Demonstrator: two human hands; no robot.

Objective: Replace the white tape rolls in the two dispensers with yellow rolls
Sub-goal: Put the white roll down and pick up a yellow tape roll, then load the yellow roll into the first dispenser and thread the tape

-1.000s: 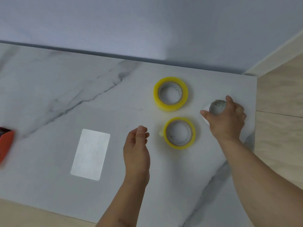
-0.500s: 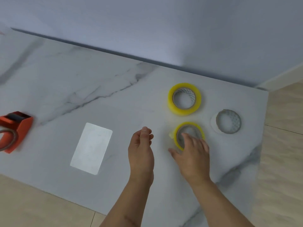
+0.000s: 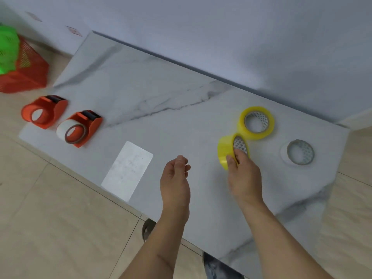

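Right hand [image 3: 242, 174] pinches a yellow roll [image 3: 228, 151], tipped up; left hand [image 3: 176, 179] hangs loose, holding nothing.
It could slip and roll off the table's [image 3: 181, 121] near edge, because only fingertips hold it.

I look down on a marble-patterned slab [image 3: 157, 101], pale grey with dark veins, lying flat on a beige tiled floor [image 3: 50, 218] with thin dark grout lines. Its far edge sits against a plain bluish-white wall [image 3: 221, 37] that fills the top of my view. At the far left a red mesh basket [image 3: 26, 71] stands on the floor with something bright green [image 3: 8, 49] in it (too blurred to tell what). A white rectangular card [image 3: 127, 171] lies on the slab near its near edge. The light is soft and even
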